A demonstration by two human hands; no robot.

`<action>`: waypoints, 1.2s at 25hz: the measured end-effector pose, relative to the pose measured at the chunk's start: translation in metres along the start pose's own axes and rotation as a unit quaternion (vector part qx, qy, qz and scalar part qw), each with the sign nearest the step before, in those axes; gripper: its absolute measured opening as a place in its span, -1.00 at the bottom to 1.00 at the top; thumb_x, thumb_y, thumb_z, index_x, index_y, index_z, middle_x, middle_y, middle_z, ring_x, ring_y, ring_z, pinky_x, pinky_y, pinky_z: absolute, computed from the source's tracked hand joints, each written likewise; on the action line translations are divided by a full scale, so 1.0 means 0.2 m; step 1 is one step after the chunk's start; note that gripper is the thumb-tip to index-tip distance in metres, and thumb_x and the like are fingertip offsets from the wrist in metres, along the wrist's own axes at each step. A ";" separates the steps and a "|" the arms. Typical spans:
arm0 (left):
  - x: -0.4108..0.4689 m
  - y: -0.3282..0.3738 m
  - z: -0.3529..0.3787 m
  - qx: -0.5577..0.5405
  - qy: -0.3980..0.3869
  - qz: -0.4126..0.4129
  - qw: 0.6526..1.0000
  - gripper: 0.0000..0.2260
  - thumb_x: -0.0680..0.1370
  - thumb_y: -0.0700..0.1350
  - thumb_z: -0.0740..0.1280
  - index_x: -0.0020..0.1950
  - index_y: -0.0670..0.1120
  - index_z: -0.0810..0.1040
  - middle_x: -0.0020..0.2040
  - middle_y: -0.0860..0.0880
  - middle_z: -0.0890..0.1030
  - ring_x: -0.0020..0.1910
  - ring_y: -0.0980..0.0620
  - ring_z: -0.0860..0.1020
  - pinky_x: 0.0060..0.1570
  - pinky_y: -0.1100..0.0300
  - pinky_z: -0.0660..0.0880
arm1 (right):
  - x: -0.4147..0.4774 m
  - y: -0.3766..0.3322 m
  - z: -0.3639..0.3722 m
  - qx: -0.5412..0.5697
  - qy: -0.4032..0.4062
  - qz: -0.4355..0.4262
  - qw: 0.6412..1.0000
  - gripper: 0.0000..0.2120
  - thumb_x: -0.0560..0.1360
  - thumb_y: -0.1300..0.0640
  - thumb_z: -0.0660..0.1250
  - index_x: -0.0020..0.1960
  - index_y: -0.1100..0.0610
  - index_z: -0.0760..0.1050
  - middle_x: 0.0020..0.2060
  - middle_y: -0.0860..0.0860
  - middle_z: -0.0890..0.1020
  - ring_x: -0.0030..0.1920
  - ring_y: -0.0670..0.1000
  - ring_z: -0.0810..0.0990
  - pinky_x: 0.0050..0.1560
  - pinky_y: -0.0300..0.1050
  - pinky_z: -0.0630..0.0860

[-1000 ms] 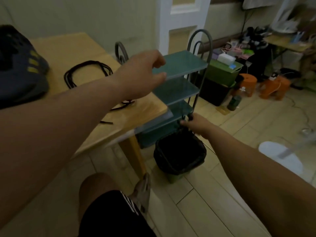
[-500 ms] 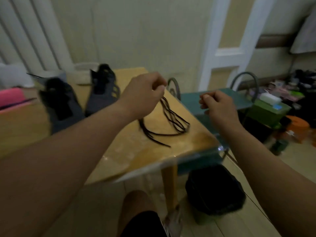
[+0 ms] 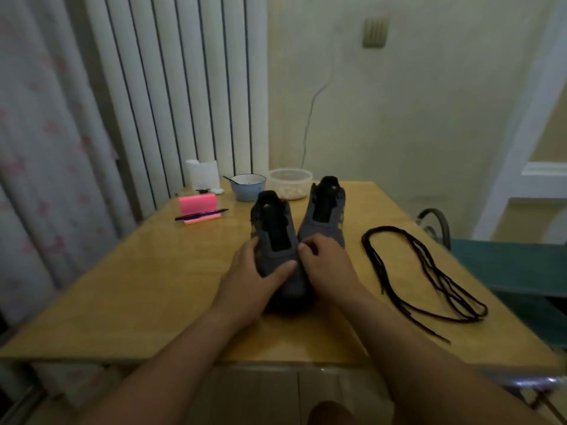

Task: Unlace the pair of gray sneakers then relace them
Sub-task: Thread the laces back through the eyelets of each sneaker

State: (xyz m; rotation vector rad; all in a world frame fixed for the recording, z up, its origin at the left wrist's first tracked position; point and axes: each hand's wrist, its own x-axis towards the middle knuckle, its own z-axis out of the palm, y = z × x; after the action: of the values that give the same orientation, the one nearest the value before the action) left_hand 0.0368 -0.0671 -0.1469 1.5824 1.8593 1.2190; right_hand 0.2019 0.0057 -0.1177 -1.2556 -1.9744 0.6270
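On the table (image 3: pixel 153 286), centre, two gray sneakers stand side by side, toes toward the near edge: left sneaker (image 3: pixel 273 237) slightly nearer, right sneaker (image 3: pixel 325 210) just beside it, flanks touching or nearly so. Both show open black tongues with no lacing, so unlacing judged complete and relacing not yet begun. Black laces (image 3: pixel 429 277) lie in a loose looped bundle to the right, well apart from the shoes. Left hand (image 3: pixel 251 280) grips the left sneaker's toe, thumb across the top and fingers round its left flank. Right hand (image 3: pixel 325 265) has its fingers curled against the same shoe's right flank, apparently gripping near the lowest eyelets, though blur prevents certainty. Step in hand: squaring the left sneaker for relacing. To do it well: hold the toe steady with one hand, draw a single lace out of the bundle without dragging the other, find its midpoint, feed it through the eyelet pair nearest the toe, even the ends, then cross upward with the tongue kept flat. Far left: pink stand (image 3: pixel 198 205) with a pen (image 3: pixel 201 215); behind the shoes, a blue bowl (image 3: pixel 248 187) and a clear tub (image 3: pixel 290 182). Writing: none legible; yellow marks on the sneakers' sides are too blurred to read as a brand.
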 end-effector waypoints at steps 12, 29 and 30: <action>0.08 -0.05 0.02 0.013 -0.008 0.078 0.997 -0.13 0.43 0.46 0.33 0.66 0.28 0.07 0.60 0.13 0.17 0.58 -0.04 0.21 0.55 -0.15 0.27 | 0.00 0.07 -0.05 0.089 -0.072 0.012 0.993 -0.76 0.68 0.16 0.25 0.22 0.04 0.67 0.04 -0.09 0.73 0.03 -0.08 0.69 0.10 -0.04 0.64; 0.02 0.07 -0.07 0.000 -0.071 0.016 0.997 -0.25 0.60 0.14 0.44 0.69 0.17 0.11 0.61 0.02 0.16 0.56 -0.06 0.29 0.51 0.01 0.29 | -0.01 0.32 -0.60 -0.332 -0.232 0.074 0.911 -0.78 0.61 0.06 0.36 0.24 0.04 0.58 0.11 0.02 0.62 0.09 0.08 0.59 0.21 0.06 0.60; 0.01 0.07 -0.06 -0.006 -0.071 0.011 0.997 -0.26 0.60 0.15 0.42 0.69 0.15 0.12 0.62 0.01 0.17 0.55 -0.06 0.29 0.49 0.02 0.30 | 0.00 0.32 -0.59 -0.352 -0.235 0.067 0.903 -0.79 0.60 0.08 0.35 0.22 0.07 0.59 0.10 0.06 0.63 0.07 0.11 0.60 0.21 0.10 0.61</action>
State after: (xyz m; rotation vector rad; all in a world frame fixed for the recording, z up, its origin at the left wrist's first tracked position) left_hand 0.0357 -0.0699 -0.1283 1.6417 1.7465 1.0958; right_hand 0.3287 0.0351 -0.0882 -1.8050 -2.6739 0.2857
